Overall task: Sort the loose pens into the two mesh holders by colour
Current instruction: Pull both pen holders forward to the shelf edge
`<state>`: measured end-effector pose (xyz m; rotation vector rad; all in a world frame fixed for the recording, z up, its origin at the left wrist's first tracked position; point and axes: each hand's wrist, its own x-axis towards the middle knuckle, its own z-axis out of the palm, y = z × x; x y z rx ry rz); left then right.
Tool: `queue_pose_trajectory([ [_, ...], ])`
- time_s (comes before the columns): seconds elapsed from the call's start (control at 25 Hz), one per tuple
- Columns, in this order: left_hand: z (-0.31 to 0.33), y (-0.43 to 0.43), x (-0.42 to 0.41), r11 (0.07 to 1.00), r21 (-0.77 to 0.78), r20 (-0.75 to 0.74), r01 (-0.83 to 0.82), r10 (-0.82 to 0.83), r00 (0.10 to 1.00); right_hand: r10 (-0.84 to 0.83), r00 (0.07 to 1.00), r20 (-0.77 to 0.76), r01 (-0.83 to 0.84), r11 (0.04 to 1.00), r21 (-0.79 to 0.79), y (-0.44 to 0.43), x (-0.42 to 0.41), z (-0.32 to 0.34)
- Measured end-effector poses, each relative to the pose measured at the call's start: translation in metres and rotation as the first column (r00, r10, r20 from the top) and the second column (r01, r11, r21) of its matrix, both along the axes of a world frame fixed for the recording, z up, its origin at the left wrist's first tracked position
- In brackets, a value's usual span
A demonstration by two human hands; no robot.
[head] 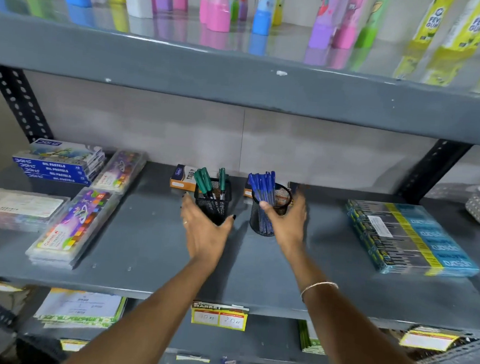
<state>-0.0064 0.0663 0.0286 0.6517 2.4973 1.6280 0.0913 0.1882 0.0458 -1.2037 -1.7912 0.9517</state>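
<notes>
Two black mesh holders stand at the middle back of the grey shelf (148, 232). The square holder (212, 204) on the left has several green pens (204, 180) in it. The round holder (269, 213) on the right has several blue pens (262, 188). My left hand (203, 230) is spread open just in front of the square holder, with fingers to its left and thumb to its right. My right hand (287, 223) curls around the round holder, thumb on its front mesh and blurred fingers past its right side. No loose pens show on the shelf.
Two small orange-and-white boxes (181, 178) sit behind the holders. Oil pastel boxes (59, 164) and clear crayon cases (77, 220) lie at the left. A flat blue-and-yellow pack (409, 238) lies at the right. An upper shelf (241, 78) of coloured bottles overhangs.
</notes>
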Motion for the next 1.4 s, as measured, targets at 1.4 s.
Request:
queue_pose_trajectory([
  [1.4,-0.007,-0.078,0.066,0.995,-0.092,-0.047,-0.046,0.042,0.998,-0.002,0.993,0.122,0.015,0.994,-0.107,-0.105,0.087,-0.001],
])
